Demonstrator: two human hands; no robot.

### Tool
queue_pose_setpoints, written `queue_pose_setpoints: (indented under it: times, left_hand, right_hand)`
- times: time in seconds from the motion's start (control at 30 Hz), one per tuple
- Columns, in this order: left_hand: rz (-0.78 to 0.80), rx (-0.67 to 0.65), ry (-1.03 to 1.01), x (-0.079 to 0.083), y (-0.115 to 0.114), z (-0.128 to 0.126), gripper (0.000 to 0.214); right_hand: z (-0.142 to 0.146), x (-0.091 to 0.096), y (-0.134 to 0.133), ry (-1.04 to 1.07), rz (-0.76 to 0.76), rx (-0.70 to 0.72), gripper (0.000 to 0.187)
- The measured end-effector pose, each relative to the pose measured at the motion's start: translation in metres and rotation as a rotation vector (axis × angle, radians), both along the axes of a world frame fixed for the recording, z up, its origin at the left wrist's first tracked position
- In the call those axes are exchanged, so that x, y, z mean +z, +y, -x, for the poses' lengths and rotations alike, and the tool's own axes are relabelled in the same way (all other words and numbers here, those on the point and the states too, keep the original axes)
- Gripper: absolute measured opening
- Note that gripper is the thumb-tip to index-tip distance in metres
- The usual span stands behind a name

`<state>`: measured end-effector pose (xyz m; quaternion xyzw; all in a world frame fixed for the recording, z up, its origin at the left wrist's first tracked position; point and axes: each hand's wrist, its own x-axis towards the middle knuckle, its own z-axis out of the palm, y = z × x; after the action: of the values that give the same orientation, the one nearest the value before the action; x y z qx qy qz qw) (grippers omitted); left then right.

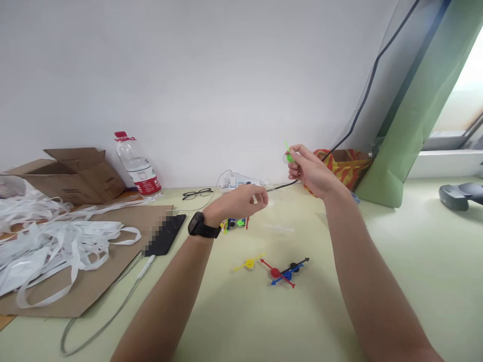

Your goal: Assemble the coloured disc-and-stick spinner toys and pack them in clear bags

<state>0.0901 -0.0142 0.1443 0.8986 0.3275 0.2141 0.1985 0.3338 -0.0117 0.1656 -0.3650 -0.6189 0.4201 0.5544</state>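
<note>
High in front of the wall, my right hand (307,168) pinches a green arrow spinner (290,157) with a round clear base. My left hand (251,200) is lower, over the table, its fingers curled and thumb close to the forefinger; whatever it may hold is not visible. Beneath my left wrist lies a small cluster of coloured spinners (237,223), partly hidden. Closer to me on the table are a yellow arrow spinner (249,263), a red one (275,273), a blue one (287,276) and a black one (295,267); the last three overlap.
To the left are a cardboard box (83,173), a bottle (139,168), white straps (75,251) on a cardboard sheet (101,289), and a black phone (166,236). Glasses (196,193) and a power strip (237,182) lie by the wall. A patterned bag (349,168) stands right.
</note>
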Motion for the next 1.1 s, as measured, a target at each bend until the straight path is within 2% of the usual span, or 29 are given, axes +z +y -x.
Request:
queue_pose_setpoints:
  times: [0.2, 0.33, 0.47, 0.7, 0.9, 1.03, 1.1]
  left_hand:
    - [0.104, 0.029, -0.014, 0.003, -0.004, 0.015, 0.013]
    - [0.132, 0.047, -0.006, 0.002, -0.006, 0.019, 0.015]
    - [0.119, 0.05, -0.011, 0.0, -0.007, 0.021, 0.021]
    - [0.173, 0.022, 0.012, -0.001, -0.011, 0.019, 0.025]
    - [0.246, 0.0, 0.016, 0.0, -0.013, 0.018, 0.022]
    - [0.234, 0.001, 0.082, 0.005, -0.016, 0.018, 0.024]
    - [0.227, 0.007, 0.126, 0.008, -0.017, 0.018, 0.024]
  right_hand:
    - [-0.006, -0.004, -0.013, -0.186, 0.013, 0.025, 0.035]
    - [0.001, 0.002, -0.022, -0.334, -0.14, 0.027, 0.025]
    - [0.01, 0.005, -0.025, -0.373, -0.243, -0.04, 0.026]
    - [0.022, 0.006, -0.035, -0.44, -0.169, 0.015, 0.027]
    - [0.026, 0.007, -0.039, -0.714, -0.243, 0.021, 0.028]
    - [0.033, 0.006, -0.044, -0.899, -0.24, 0.06, 0.035]
    - [0.038, 0.006, -0.049, -0.945, -0.238, 0.079, 0.032]
